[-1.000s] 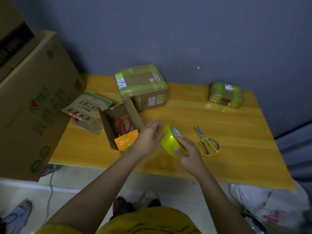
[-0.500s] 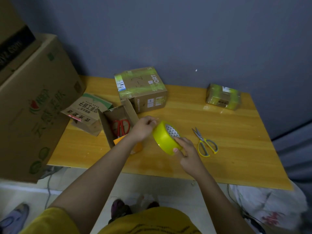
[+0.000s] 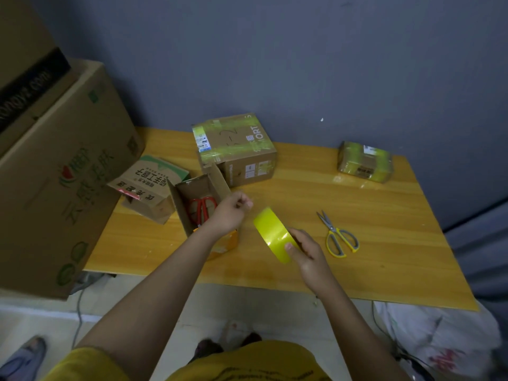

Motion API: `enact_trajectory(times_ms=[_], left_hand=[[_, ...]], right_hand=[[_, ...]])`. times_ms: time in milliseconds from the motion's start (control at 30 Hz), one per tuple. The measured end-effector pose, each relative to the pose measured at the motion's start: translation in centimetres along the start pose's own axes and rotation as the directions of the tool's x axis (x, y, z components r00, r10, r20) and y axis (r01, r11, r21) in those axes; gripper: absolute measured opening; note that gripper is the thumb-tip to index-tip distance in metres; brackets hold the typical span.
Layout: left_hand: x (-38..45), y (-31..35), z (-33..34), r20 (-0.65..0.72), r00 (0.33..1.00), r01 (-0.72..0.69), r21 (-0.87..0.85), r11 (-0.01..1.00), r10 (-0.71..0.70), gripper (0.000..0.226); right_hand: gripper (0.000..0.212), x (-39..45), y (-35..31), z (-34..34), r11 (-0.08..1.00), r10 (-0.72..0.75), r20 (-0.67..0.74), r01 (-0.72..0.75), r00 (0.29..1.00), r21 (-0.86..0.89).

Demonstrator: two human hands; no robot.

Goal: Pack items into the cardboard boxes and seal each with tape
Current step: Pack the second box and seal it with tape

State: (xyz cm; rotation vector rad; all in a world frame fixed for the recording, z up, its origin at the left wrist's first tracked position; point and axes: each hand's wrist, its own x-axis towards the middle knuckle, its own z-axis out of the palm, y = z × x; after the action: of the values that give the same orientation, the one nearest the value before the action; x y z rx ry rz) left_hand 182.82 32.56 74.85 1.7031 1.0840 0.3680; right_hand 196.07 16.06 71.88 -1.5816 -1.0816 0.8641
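Your right hand (image 3: 308,251) grips the roll of yellow tape (image 3: 273,233), thumb pressed on its outer face and the other fingers wrapped behind it, holding it on edge just above the desk (image 3: 384,243). Your left hand (image 3: 229,213) is raised beside the roll, apart from it, with the fingers (image 3: 244,202) curled and thumb and fingertips pinched together; they may be holding the free end of the tape, but the strip is too faint to tell.

Under your left wrist stands the open box (image 3: 192,199), its flaps up, with red scissors (image 3: 202,209) inside and something orange at its near end. To its left another small box (image 3: 149,185) lies tilted on its side. Behind the open box sits a taped box (image 3: 236,149), and a smaller taped box (image 3: 364,162) rests near the desk's far right corner. Yellow-handled scissors (image 3: 336,235) lie flat on the desk just right of your right hand.
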Motion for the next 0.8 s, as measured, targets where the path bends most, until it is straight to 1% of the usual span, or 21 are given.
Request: enact_trajectory(times_ms=[100, 200, 267, 367, 500, 600, 700, 800], left_hand=[[-0.4, -1.0, -1.1, 0.049, 0.996, 0.075, -0.066, 0.995, -0.072, 0.018], [-1.2, -1.8, -2.5, 0.102, 0.994, 0.028, -0.041, 0.999, -0.023, 0.015], [-1.6, -2.5, -3.2, 0.104, 0.995, -0.006, 0.008, 1.0, 0.005, 0.014], [-2.3, -3.1, -3.9, 0.116, 0.993, -0.016, 0.036, 0.999, 0.012, 0.013], [-3.3, -4.6, -4.8, 0.151, 0.988, -0.025, 0.088, 0.996, 0.012, 0.011], [-3.9, -6.0, -5.6, 0.199, 0.98, -0.04, 0.154, 0.987, 0.008, 0.009], [-4.5, -7.3, -6.3, 0.179, 0.983, -0.078, 0.203, 0.976, 0.041, 0.01], [-4.9, -7.7, -7.2, 0.156, 0.985, -0.112, 0.257, 0.96, 0.073, 0.008]], right_hand=[[0.025, -0.3, -0.3, 1.2, 0.997, 0.036, 0.0, -0.036, 0.999, 0.072], [0.024, -0.7, -1.1, 2.4, 0.994, 0.05, -0.033, -0.047, 0.998, 0.102], [0.021, -1.2, -1.7, 3.3, 0.993, 0.053, -0.033, -0.049, 0.998, 0.106], [0.015, -2.0, -2.5, 4.9, 0.992, 0.063, -0.052, -0.057, 0.997, 0.112], [0.008, -3.1, -2.4, 7.1, 0.993, 0.09, -0.066, -0.084, 0.994, 0.086], [0.009, -3.8, -2.0, 9.1, 0.991, 0.126, -0.057, -0.123, 0.99, 0.047], [0.011, -4.1, -2.0, 10.9, 0.986, 0.168, -0.046, -0.167, 0.985, 0.017], [0.015, -4.0, -2.1, 12.1, 0.983, 0.176, -0.094, -0.18, 0.98, -0.029]])
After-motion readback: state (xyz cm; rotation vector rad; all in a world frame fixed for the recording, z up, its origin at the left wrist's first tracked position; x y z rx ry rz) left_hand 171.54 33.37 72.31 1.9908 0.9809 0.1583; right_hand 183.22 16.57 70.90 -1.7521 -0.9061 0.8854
